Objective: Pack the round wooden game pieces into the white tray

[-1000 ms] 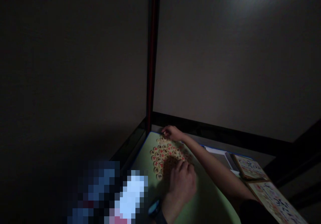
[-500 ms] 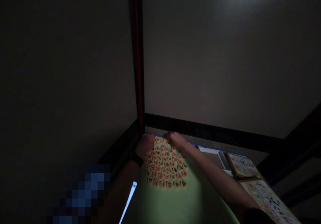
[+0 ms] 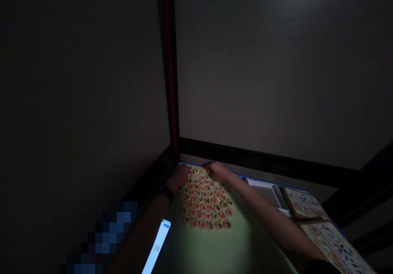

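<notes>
Head view put your left hand (image 3: 180,175) at the far left edge of a cluster of xiangqi pieces (image 3: 204,206), its wrist wearing a dark band (image 3: 166,192). Your right hand (image 3: 216,171) was curled beside the far right edge. You could not tell from this angle whether either hand's fingers pinched a piece. The pieces lay character-side up, red and black, on the pale green tabletop (image 3: 217,251), near your lit smartphone (image 3: 156,247).
</notes>
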Action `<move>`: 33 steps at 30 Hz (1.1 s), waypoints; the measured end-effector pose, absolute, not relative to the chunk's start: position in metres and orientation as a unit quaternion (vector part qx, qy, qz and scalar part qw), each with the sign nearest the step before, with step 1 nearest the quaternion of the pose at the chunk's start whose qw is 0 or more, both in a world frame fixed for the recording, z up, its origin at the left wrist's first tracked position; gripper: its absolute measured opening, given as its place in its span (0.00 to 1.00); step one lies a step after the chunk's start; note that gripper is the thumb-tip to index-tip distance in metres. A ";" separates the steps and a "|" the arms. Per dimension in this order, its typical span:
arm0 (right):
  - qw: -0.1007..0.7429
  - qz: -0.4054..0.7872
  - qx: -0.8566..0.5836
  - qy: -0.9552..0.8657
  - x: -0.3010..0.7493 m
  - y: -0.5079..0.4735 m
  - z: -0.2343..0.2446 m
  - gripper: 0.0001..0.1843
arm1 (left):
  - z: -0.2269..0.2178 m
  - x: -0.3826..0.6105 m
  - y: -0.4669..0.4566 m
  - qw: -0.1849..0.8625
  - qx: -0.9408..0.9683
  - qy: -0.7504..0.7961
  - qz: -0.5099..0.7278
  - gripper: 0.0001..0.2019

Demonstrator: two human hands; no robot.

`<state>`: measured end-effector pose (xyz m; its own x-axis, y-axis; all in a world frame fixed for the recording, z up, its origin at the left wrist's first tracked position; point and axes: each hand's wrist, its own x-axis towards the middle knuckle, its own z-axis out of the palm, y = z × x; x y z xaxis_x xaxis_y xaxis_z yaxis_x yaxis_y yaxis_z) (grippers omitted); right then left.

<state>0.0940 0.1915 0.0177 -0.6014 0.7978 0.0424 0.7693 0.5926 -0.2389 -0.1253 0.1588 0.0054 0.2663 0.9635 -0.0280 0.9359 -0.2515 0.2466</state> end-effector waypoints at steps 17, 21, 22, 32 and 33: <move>0.154 0.221 -0.410 -0.871 0.014 0.194 0.019 0.21 | 0.015 -0.141 0.137 0.133 0.708 0.684 0.116 0.11; 0.129 0.223 -0.398 -0.881 0.002 0.195 0.014 0.20 | 0.017 -0.145 0.128 0.144 0.705 0.685 0.113 0.11; 0.123 0.221 -0.397 -0.883 0.001 0.194 0.013 0.20 | 0.017 -0.146 0.127 0.145 0.705 0.685 0.114 0.11; 0.062 0.150 -0.382 -0.910 0.004 0.189 0.024 0.14 | 0.011 -0.148 0.123 0.153 0.711 0.674 0.130 0.13; 0.057 0.133 -0.387 -0.911 0.006 0.188 0.027 0.14 | 0.011 -0.147 0.123 0.154 0.714 0.670 0.135 0.14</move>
<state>0.0065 0.1876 0.0267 -0.6939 0.7201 0.0005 0.6898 0.6650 -0.2861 -0.1468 0.1231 0.0109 0.0671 0.9977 -0.0137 0.9145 -0.0560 0.4007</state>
